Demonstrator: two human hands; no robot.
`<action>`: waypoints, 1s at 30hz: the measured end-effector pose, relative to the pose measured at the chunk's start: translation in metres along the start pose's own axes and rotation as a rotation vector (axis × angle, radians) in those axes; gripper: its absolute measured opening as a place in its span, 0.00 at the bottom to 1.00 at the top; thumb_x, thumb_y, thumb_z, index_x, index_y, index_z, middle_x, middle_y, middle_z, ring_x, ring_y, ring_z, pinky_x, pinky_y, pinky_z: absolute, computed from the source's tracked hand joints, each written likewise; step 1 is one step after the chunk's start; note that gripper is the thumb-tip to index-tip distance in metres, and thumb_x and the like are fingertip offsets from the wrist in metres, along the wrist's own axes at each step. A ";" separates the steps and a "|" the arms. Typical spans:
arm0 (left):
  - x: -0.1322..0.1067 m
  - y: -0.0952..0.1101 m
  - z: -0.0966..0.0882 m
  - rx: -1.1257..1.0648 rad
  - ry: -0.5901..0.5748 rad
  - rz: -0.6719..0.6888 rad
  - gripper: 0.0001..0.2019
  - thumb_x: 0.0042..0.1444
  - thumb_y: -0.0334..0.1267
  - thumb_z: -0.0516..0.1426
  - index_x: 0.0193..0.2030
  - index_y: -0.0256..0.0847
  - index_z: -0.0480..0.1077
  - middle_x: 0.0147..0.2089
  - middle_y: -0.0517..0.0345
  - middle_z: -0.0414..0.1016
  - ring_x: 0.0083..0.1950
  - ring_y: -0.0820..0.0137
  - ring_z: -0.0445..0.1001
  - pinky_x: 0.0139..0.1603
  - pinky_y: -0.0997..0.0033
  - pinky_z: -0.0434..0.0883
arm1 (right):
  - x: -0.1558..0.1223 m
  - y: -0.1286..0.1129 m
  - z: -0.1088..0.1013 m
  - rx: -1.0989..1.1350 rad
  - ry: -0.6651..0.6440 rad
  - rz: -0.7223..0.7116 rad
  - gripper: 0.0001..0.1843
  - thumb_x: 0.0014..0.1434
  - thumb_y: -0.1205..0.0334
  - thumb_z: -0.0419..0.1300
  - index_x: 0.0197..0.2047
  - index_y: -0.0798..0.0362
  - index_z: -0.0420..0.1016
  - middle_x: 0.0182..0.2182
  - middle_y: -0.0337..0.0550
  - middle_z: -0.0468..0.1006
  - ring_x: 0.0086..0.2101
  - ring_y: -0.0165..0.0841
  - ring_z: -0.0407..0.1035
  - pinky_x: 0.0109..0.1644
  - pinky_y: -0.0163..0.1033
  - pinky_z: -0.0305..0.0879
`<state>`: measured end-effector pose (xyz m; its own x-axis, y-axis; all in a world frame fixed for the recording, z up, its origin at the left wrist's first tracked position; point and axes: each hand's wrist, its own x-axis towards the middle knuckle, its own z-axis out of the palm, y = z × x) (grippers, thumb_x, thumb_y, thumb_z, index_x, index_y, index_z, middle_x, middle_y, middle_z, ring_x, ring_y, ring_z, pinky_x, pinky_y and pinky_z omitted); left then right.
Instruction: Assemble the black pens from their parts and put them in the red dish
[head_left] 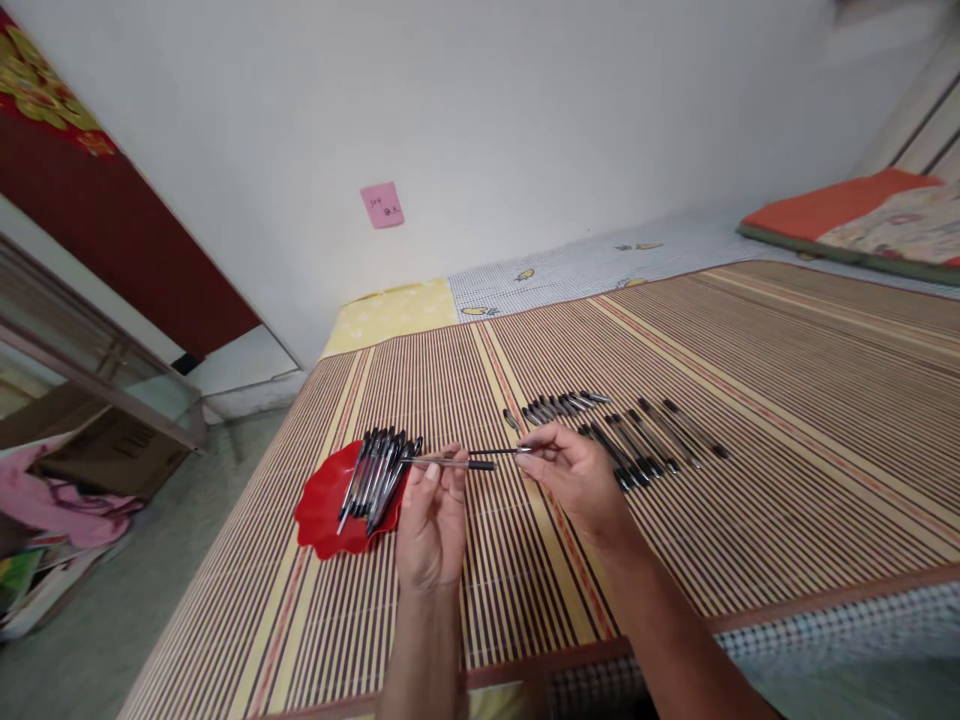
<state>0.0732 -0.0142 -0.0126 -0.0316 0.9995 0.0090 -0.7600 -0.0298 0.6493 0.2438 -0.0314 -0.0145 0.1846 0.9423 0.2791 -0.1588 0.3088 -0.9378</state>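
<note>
My left hand (431,525), palm turned up, pinches a clear pen barrel with a black grip (480,465) between thumb and fingers. My right hand (574,475) closes its fingertips on the silvery end of a thin black pen refill (491,452). The refill lies nearly level, just above the barrel, and its left end reaches my left fingers. Left of my left hand, a pile of black and clear pens (375,480) rests on a red scalloped plate (322,505). Beyond my right hand lies a row of short black pen caps (562,405).
Several pens (664,435) lie side by side to the right of my right hand. Everything rests on a striped bamboo mat (720,510) over a bed. A pink note (382,205) is on the wall. Folded orange bedding (825,210) sits at the far right.
</note>
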 end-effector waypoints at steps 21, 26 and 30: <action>0.004 0.009 -0.005 0.024 0.011 0.082 0.08 0.52 0.32 0.66 0.40 0.36 0.76 0.46 0.50 0.80 0.51 0.66 0.78 0.54 0.72 0.73 | 0.003 -0.005 -0.001 0.343 0.196 0.091 0.06 0.56 0.61 0.63 0.35 0.51 0.71 0.30 0.38 0.75 0.24 0.26 0.64 0.27 0.34 0.60; 0.002 0.012 -0.005 0.036 -0.008 0.090 0.09 0.53 0.33 0.66 0.41 0.36 0.77 0.47 0.49 0.79 0.50 0.67 0.78 0.54 0.72 0.73 | 0.002 -0.008 0.001 0.292 0.064 0.181 0.08 0.53 0.61 0.66 0.37 0.52 0.72 0.26 0.36 0.72 0.23 0.26 0.63 0.26 0.33 0.58; -0.001 0.014 -0.003 0.053 -0.040 0.083 0.09 0.52 0.33 0.66 0.40 0.37 0.77 0.48 0.49 0.78 0.48 0.67 0.78 0.52 0.72 0.74 | -0.002 -0.012 0.001 0.245 -0.029 0.227 0.08 0.55 0.61 0.65 0.39 0.52 0.73 0.26 0.36 0.73 0.26 0.28 0.66 0.30 0.34 0.62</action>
<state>0.0609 -0.0152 -0.0061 -0.0661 0.9934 0.0936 -0.7202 -0.1124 0.6846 0.2446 -0.0366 -0.0038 0.0906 0.9928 0.0778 -0.4215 0.1090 -0.9002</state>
